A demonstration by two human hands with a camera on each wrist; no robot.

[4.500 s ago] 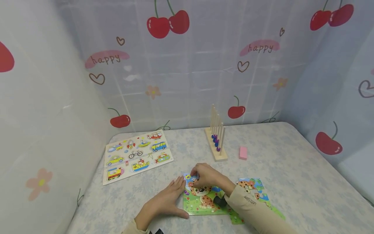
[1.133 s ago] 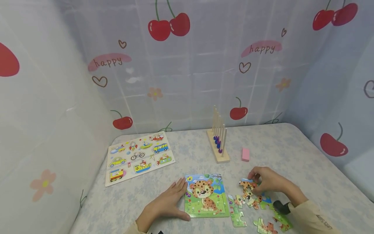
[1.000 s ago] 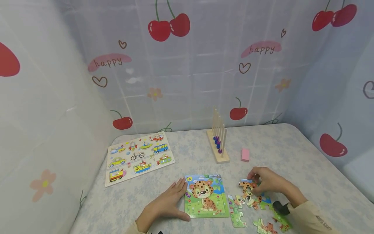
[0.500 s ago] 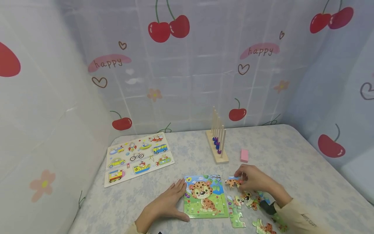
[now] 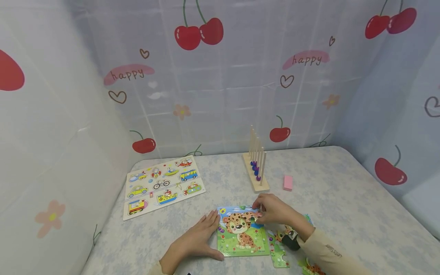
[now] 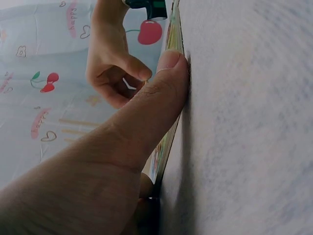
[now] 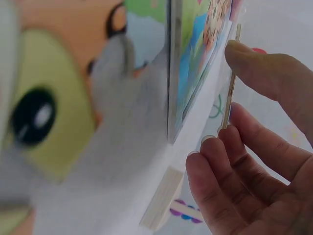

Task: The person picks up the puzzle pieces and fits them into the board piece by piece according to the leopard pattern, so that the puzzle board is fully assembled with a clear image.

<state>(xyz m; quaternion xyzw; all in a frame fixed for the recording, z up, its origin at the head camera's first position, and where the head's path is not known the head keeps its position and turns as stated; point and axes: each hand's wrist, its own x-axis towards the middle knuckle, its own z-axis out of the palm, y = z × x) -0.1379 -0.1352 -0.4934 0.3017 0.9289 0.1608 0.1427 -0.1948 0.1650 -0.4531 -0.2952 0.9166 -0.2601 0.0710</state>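
Head view: your right hand (image 5: 276, 210) pinches a spotted puzzle piece (image 5: 250, 216) over the upper right of the leopard board (image 5: 240, 238).
Your left hand (image 5: 197, 237) lies with fingers extended along the board's left edge, thumb at its near corner; loose puzzle pieces (image 5: 279, 256) lie just right on the worktop (image 5: 361, 198); beyond stand a peg rack (image 5: 256, 176) and pink block (image 5: 288, 183), with a vehicle board (image 5: 152, 204) farther left.

Puzzle board (image 5: 231, 243): green, blue, black-spotted orange. Block (image 5: 288, 183): pink. Sleeve (image 5: 326, 252): beige.
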